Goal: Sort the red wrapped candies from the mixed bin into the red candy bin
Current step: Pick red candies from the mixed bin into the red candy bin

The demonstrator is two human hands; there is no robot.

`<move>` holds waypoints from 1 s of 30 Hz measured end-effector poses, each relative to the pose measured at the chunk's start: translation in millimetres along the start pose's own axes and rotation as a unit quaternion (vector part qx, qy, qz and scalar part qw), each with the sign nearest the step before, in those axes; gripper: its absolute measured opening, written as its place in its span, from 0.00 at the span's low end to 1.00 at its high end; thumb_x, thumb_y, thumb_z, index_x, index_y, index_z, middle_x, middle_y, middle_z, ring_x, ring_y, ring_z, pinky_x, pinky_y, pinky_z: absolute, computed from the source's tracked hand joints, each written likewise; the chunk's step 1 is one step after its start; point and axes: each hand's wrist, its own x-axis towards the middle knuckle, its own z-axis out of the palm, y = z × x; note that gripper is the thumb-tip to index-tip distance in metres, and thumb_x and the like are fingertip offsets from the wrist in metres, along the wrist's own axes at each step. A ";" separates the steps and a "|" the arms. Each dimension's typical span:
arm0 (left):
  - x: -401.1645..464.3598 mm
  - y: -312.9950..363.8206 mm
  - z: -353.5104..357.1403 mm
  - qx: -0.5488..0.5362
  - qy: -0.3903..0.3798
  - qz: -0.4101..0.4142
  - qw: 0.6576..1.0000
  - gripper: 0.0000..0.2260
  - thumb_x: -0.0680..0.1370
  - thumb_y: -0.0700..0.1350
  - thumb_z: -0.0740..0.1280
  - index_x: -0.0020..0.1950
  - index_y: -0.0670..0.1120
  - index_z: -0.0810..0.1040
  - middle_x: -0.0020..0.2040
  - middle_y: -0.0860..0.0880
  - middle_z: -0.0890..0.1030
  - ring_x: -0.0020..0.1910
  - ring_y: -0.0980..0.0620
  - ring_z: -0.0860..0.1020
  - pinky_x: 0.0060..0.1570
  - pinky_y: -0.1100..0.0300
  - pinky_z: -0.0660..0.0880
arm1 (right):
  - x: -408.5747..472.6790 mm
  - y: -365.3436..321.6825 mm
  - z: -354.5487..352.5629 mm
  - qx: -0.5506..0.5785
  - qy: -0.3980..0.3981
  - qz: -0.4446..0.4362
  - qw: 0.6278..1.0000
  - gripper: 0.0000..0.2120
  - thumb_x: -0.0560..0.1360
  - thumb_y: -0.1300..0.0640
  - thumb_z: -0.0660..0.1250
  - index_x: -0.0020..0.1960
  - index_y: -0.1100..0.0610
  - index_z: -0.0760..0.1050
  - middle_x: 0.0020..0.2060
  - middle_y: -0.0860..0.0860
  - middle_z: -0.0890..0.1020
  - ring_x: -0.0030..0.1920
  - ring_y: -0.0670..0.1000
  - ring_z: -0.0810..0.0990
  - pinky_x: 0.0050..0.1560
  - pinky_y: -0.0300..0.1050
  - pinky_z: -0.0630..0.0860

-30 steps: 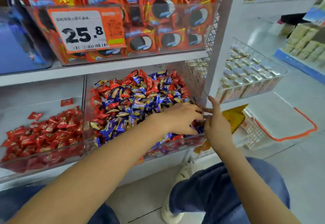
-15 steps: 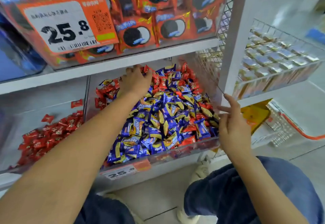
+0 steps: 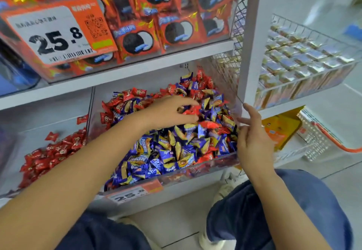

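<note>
While the left hand [image 3: 168, 110] reaches over the mixed bin [image 3: 195, 168], its fingers curl down into the heap, and a red candy [image 3: 191, 111] sits right at the fingertips, between thumb and forefinger. It looks pinched there, though the blur leaves the grip a little unsure. More red candies lie all round that hand: a cluster to its left along the back of the heap [image 3: 125, 100], another under its fingers toward the front [image 3: 209, 124], and more at the far back corner. Blue candies [image 3: 166, 151] fill most of the front half of the bin, nearer the person.

At the bin's right front corner the right hand [image 3: 252, 142] hangs outside the clear wall, just beside it. Its forefinger points up along the white shelf post [image 3: 252, 34], the other fingers are loosely bent and a little apart, and it holds nothing; whether it touches the wall cannot be told.

To the left, beyond a clear divider, stands the red bin [image 3: 11, 151], with red candies [image 3: 52, 151] heaped low in it and two lying apart higher up the slope. It lies well apart from both hands, past the left forearm. A price tag [image 3: 129, 194] is fixed to the mixed bin's front edge. Above, on the upper shelf, are orange cookie packs [image 3: 176, 30] behind a larger price card [image 3: 56, 34].
</note>
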 end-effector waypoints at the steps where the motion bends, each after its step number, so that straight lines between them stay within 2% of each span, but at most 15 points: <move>1: -9.5 1.5 -2.5 -0.012 -0.006 0.001 1.000 0.21 0.74 0.63 0.65 0.65 0.58 0.75 0.66 0.56 0.74 0.63 0.55 0.72 0.64 0.55 0.68 | -0.7 -0.8 -0.3 0.002 -0.001 -0.001 1.000 0.22 0.79 0.58 0.53 0.72 0.44 0.58 0.46 0.54 0.80 0.33 0.55 0.77 0.35 0.56 0.76; 2: -16.2 3.1 -5.6 -0.041 0.003 -0.003 0.999 0.19 0.74 0.63 0.65 0.62 0.56 0.78 0.64 0.56 0.76 0.62 0.56 0.72 0.63 0.56 0.69 | -1.2 -1.5 -0.7 0.004 -0.002 -0.001 1.000 0.22 0.79 0.58 0.53 0.72 0.45 0.58 0.47 0.54 0.81 0.35 0.55 0.78 0.36 0.56 0.76; 4: -15.5 7.7 -10.4 -0.091 0.077 -0.022 0.993 0.16 0.76 0.60 0.63 0.58 0.54 0.80 0.60 0.56 0.77 0.59 0.57 0.74 0.59 0.58 0.69 | -1.3 -2.0 -1.5 0.008 -0.005 0.006 1.000 0.22 0.79 0.58 0.53 0.72 0.46 0.59 0.50 0.53 0.81 0.38 0.54 0.79 0.38 0.55 0.76; 6: 4.6 10.9 -9.6 -0.081 0.152 -0.039 0.984 0.17 0.79 0.58 0.61 0.63 0.53 0.77 0.64 0.54 0.76 0.61 0.54 0.73 0.58 0.60 0.67 | -1.2 -2.2 -1.0 0.007 -0.008 0.009 1.000 0.23 0.79 0.58 0.53 0.72 0.46 0.59 0.51 0.53 0.81 0.39 0.55 0.79 0.38 0.54 0.76; 7: 20.5 12.2 -7.2 -0.071 0.161 -0.049 0.983 0.18 0.80 0.57 0.59 0.67 0.52 0.74 0.67 0.51 0.74 0.64 0.52 0.72 0.59 0.61 0.65 | -1.0 -2.3 -0.6 0.005 -0.008 0.007 1.000 0.23 0.79 0.57 0.53 0.72 0.45 0.58 0.51 0.53 0.81 0.39 0.55 0.79 0.38 0.55 0.76; 10: 75.4 18.5 0.8 -0.056 0.142 -0.067 0.986 0.24 0.81 0.57 0.58 0.74 0.48 0.64 0.73 0.45 0.66 0.69 0.47 0.67 0.65 0.58 0.63 | 0.0 -1.1 -0.7 0.007 -0.009 0.006 1.000 0.22 0.79 0.57 0.52 0.72 0.46 0.58 0.53 0.53 0.80 0.42 0.55 0.80 0.39 0.54 0.76; 12: 106.9 20.9 3.0 -0.056 0.129 -0.072 0.987 0.26 0.80 0.58 0.59 0.75 0.47 0.63 0.72 0.44 0.68 0.68 0.45 0.68 0.66 0.55 0.65 | 0.1 0.3 0.2 0.004 -0.009 0.006 1.000 0.22 0.79 0.57 0.52 0.72 0.46 0.58 0.52 0.53 0.81 0.43 0.55 0.80 0.39 0.54 0.77; 14: 131.1 19.3 2.2 -0.058 0.112 -0.092 0.988 0.28 0.79 0.57 0.61 0.74 0.45 0.64 0.62 0.46 0.75 0.61 0.46 0.73 0.60 0.55 0.69 | 0.0 1.8 1.5 0.004 -0.008 0.000 1.000 0.23 0.78 0.57 0.53 0.72 0.45 0.58 0.51 0.53 0.81 0.44 0.57 0.80 0.40 0.56 0.77; 16: 143.6 15.9 1.0 -0.062 0.064 -0.116 0.989 0.32 0.75 0.57 0.66 0.73 0.43 0.64 0.52 0.49 0.78 0.49 0.51 0.76 0.47 0.59 0.74 | 0.9 4.3 3.5 0.005 -0.009 -0.003 1.000 0.24 0.77 0.58 0.54 0.71 0.42 0.57 0.51 0.53 0.81 0.45 0.57 0.80 0.41 0.56 0.77; 17: 146.1 14.3 1.2 -0.059 0.028 -0.118 0.991 0.32 0.73 0.58 0.68 0.72 0.44 0.65 0.51 0.50 0.78 0.46 0.54 0.76 0.40 0.62 0.71 | 1.7 5.7 4.7 0.004 -0.009 -0.004 1.000 0.24 0.77 0.58 0.54 0.71 0.41 0.56 0.52 0.52 0.81 0.46 0.57 0.80 0.41 0.56 0.77; 19: 145.3 14.2 3.2 -0.028 -0.033 -0.102 0.994 0.24 0.72 0.57 0.69 0.64 0.47 0.73 0.48 0.51 0.76 0.44 0.53 0.75 0.38 0.64 0.68 | 2.4 7.2 5.9 0.004 -0.006 -0.010 1.000 0.24 0.77 0.58 0.54 0.70 0.41 0.56 0.53 0.52 0.81 0.46 0.57 0.80 0.41 0.56 0.77; 21: 139.8 15.2 3.6 0.003 -0.046 -0.074 0.996 0.15 0.73 0.55 0.69 0.55 0.49 0.76 0.45 0.51 0.76 0.46 0.50 0.75 0.39 0.61 0.68 | 2.5 6.9 5.4 0.006 0.000 -0.013 1.000 0.24 0.77 0.57 0.53 0.70 0.40 0.56 0.53 0.52 0.81 0.46 0.56 0.81 0.41 0.56 0.77; 24: 124.0 16.4 -3.3 0.037 -0.018 -0.016 0.999 0.09 0.74 0.49 0.68 0.51 0.49 0.76 0.45 0.51 0.76 0.47 0.49 0.76 0.39 0.60 0.69 | 2.6 8.1 6.3 0.009 -0.001 -0.011 1.000 0.25 0.77 0.59 0.55 0.70 0.41 0.56 0.53 0.51 0.81 0.46 0.56 0.81 0.41 0.56 0.77; 26: 108.5 15.1 -9.8 0.046 -0.003 0.014 0.999 0.06 0.73 0.47 0.68 0.49 0.49 0.76 0.46 0.50 0.77 0.47 0.48 0.76 0.44 0.57 0.72 | 2.0 9.1 6.7 0.012 -0.001 -0.018 1.000 0.25 0.77 0.60 0.55 0.71 0.43 0.57 0.52 0.52 0.81 0.46 0.57 0.80 0.41 0.56 0.77; 30: 61.9 11.8 -16.2 0.001 0.037 0.045 0.998 0.05 0.73 0.46 0.68 0.47 0.55 0.77 0.48 0.52 0.79 0.48 0.50 0.77 0.51 0.54 0.75 | -0.5 9.1 6.3 0.010 0.005 -0.021 1.000 0.24 0.76 0.57 0.53 0.71 0.42 0.57 0.48 0.55 0.81 0.43 0.58 0.79 0.38 0.57 0.77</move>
